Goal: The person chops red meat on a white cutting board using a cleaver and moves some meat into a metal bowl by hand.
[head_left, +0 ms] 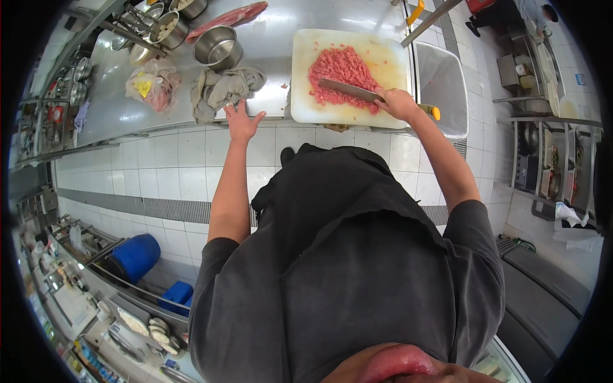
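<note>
My right hand (397,104) is closed round the handle of a cleaver (348,90). Its broad blade lies across a heap of chopped red meat (341,67). The meat is spread on a white cutting board (306,108) at the table's front edge. My left hand (241,120) has its fingers spread at the same edge, left of the board. Its fingertips reach the near side of a crumpled grey cloth (227,88); whether they press on it I cannot tell.
Behind the cloth stands a steel pot (218,48), with a long strip of raw meat (227,19) beyond it. A plastic bag (154,84) lies to the left on the steel table (108,115). A lined bin (440,89) and a yellow handle (435,112) are right of the board.
</note>
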Demonstrator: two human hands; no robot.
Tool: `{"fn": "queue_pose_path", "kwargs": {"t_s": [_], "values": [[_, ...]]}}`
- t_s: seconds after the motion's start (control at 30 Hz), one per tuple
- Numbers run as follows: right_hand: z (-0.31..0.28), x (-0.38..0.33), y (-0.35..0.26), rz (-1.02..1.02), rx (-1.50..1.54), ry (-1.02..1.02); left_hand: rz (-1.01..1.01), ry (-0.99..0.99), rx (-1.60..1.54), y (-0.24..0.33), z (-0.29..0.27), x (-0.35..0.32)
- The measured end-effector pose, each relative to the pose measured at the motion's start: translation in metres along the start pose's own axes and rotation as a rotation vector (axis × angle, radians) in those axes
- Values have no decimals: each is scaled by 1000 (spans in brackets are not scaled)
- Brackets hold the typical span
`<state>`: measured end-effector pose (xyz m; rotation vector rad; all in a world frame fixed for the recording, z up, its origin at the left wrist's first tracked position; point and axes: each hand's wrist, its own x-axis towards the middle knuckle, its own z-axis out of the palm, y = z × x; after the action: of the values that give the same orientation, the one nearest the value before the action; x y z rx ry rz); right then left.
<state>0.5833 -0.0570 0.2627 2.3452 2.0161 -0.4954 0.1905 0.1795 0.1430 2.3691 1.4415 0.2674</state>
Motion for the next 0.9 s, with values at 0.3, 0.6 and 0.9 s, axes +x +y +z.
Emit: {"fn": "queue_pose_path", "kwargs": {"t_s": [0.3,0.6,0.9], "values": [[4,-8,-8,108,-13,-19,-19,-45,2,3,-4,1],[24,-81,-46,-106,206,272,-24,-33,9,4,-5,-2],[62,-85,-36,-57,178,195,-38,-47,22,5,-4,-3]]}}
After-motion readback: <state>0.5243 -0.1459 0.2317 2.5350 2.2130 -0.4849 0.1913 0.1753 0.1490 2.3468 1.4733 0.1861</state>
